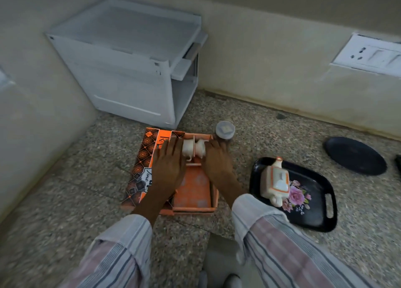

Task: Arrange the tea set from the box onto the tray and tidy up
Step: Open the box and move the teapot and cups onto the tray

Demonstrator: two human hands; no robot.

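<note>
Both hands reach into the far end of the orange box (pixel 191 192). The left hand (pixel 168 159) lies flat, fingers straight, over the left compartments; the right hand (pixel 214 157) covers the right ones, and whether it grips anything I cannot tell. Between them 2 white cups (pixel 193 148) sit in cardboard dividers. They look like glazed ceramic: light, stiff, slippery and fragile, best lifted by body or handle. The teapot (pixel 275 182) already stands on the black tray (pixel 314 218). The lid (pixel 141 170) shows partly covered lettering, "Time" perhaps.
</note>
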